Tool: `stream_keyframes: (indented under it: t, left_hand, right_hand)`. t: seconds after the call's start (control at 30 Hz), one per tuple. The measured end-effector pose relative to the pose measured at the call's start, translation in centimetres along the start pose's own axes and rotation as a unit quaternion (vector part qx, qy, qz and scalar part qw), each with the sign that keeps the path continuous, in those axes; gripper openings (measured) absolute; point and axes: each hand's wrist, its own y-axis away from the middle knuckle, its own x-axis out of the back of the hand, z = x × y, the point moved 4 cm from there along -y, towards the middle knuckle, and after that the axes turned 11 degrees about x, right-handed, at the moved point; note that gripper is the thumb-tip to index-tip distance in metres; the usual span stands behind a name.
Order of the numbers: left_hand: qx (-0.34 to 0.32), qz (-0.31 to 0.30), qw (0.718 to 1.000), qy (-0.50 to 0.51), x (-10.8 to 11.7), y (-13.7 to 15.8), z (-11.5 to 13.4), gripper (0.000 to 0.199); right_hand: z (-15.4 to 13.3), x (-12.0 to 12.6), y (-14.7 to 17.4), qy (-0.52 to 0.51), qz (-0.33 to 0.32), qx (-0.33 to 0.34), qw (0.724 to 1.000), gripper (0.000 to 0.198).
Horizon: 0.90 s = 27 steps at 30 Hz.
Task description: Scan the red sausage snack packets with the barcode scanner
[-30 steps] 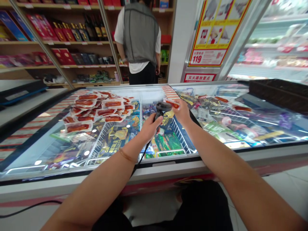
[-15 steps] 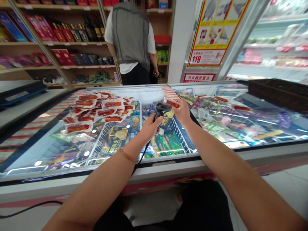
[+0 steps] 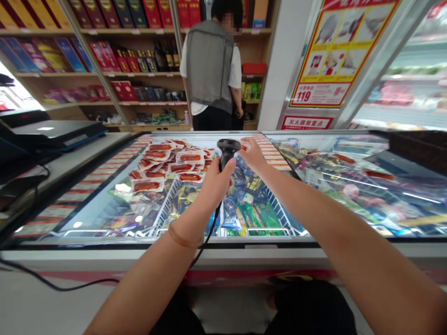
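Observation:
My left hand is wrapped round the handle of a black barcode scanner, its head up and its cable running down past my wrist. Close to the right of the scanner head, my right hand pinches a packaged sausage, mostly hidden behind the scanner and my fingers. To the left, a heap of vacuum-packed sausages lies on the glass top of a chest freezer. Through the glass, baskets of frozen packs show beneath my hands.
A person in a grey vest stands behind the freezer, facing shelves of boxes and bottles. A flat dark device sits at the left. More sausages and a dark brown container are on the right side.
The camera view has shifted left and tilted up. My right hand has brought the sausage behind the scanner head, so less of the pack shows. The scanner now stands more upright.

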Motion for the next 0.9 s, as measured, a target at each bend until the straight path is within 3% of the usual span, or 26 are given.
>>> stream_keyframes:
  t: [0.17,0.27,0.37,0.47,0.53,0.63,0.77,0.9]
  left_hand:
    - [0.003,0.08,0.997,0.013,6.7,0.7,0.7,0.03]
    - [0.026,0.111,0.993,0.036,9.7,1.3,0.1,0.034]
    - [0.042,0.127,0.99,0.046,11.1,1.6,-0.5,0.034]
    - [0.058,0.126,0.989,0.056,10.7,1.4,-1.3,0.035]
    - [0.063,0.111,0.99,0.061,9.5,1.1,-1.7,0.035]
    - [0.069,0.066,0.993,0.063,6.5,0.5,-2.2,0.036]
    - [0.104,-0.01,0.991,0.087,0.9,0.2,-2.7,0.037]
    - [0.16,-0.07,0.978,0.114,-4.0,0.4,-3.6,0.036]
  right_hand:
    - [-5.5,-8.3,-4.0,-0.107,-0.06,-0.025,0.992,0.041]
    - [-7.7,-12.0,-4.7,-0.092,-0.11,-0.049,0.988,0.044]
    - [-8.4,-14.1,-4.5,-0.035,-0.15,-0.063,0.986,0.039]
    - [-7.7,-13.8,-3.9,0.01,-0.16,-0.053,0.986,0.032]
    - [-6.2,-12.1,-3.3,0.035,-0.147,-0.048,0.987,0.031]
    - [-2.2,-7.3,-1.9,0.097,-0.119,-0.056,0.987,0.03]
    - [5.0,2.5,1.7,0.22,-0.076,-0.143,0.962,0.027]
    - [11.2,13.7,5.9,0.336,-0.041,-0.219,0.915,0.037]
